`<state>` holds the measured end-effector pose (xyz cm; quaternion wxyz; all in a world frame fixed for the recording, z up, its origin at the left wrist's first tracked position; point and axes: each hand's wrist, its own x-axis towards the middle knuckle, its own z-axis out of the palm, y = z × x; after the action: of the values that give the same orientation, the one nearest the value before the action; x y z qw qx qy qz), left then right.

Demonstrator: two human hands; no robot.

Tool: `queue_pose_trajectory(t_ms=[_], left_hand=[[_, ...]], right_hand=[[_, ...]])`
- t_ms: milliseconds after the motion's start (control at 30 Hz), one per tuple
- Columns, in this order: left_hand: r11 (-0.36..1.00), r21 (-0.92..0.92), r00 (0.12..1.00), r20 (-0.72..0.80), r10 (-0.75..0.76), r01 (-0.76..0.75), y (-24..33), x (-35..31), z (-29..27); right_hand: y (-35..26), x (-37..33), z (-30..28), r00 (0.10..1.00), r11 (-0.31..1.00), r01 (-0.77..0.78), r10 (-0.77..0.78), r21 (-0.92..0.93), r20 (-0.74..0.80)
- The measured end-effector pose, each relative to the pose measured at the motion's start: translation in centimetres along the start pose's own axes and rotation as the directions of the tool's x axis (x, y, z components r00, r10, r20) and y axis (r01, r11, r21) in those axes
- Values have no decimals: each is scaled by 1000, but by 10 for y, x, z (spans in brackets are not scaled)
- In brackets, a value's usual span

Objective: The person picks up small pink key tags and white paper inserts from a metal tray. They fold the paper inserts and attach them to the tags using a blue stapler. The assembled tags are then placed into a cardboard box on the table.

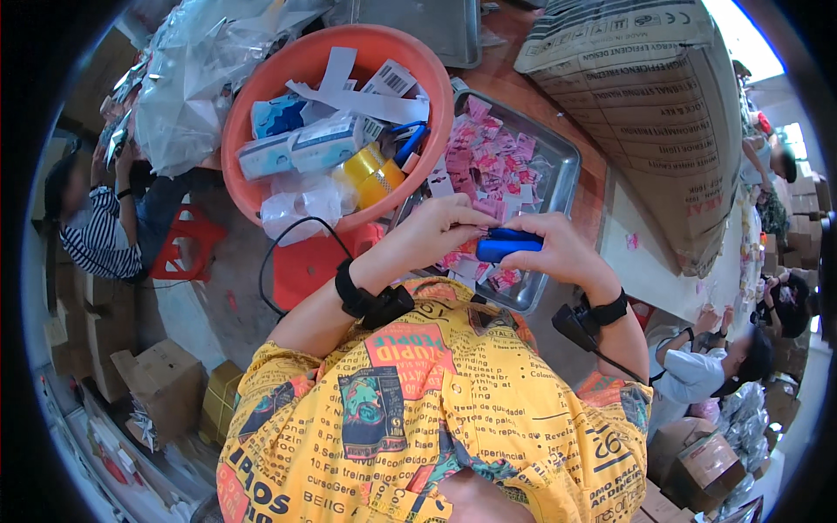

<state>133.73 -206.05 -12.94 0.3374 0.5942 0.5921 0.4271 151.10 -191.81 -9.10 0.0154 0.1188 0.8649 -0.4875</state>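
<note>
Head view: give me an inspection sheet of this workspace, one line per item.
Surface: brown table, mostly covered; a metal tray sits on it.
Job's things: blue tool held over the tray; pink packets piled in the tray.
Clutter: orange basin with paper strips, blue-white packs, a yellow tape roll and blue scissors; clear plastic bags; big woven sack.
Grippers: left hand and right hand both grip the blue tool.
Cables: black cable loops from the left wristband; another runs from the right wrist unit.
Surroundings: red stool, cardboard boxes, other people seated at both sides.
</note>
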Motion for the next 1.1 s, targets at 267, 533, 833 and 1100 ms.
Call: queue_pose_trajectory(t_ms=[267, 533, 833, 1100], left_hand=[[985, -141, 991, 108, -83, 98, -21, 7, 5], [978, -110, 964, 220, -150, 178, -33, 10, 7], [971, -118, 960, 212, -181, 209, -38, 13, 9], [960, -167, 958, 219, -187, 225, -41, 14, 11]], right_hand=[[37, 4, 14, 943, 825, -330, 264, 459, 202], [58, 9, 20, 927, 763, -357, 216, 539, 307], [54, 8, 21, 932, 809, -346, 237, 475, 276], [61, 7, 23, 929, 773, -352, 220, 528, 298]])
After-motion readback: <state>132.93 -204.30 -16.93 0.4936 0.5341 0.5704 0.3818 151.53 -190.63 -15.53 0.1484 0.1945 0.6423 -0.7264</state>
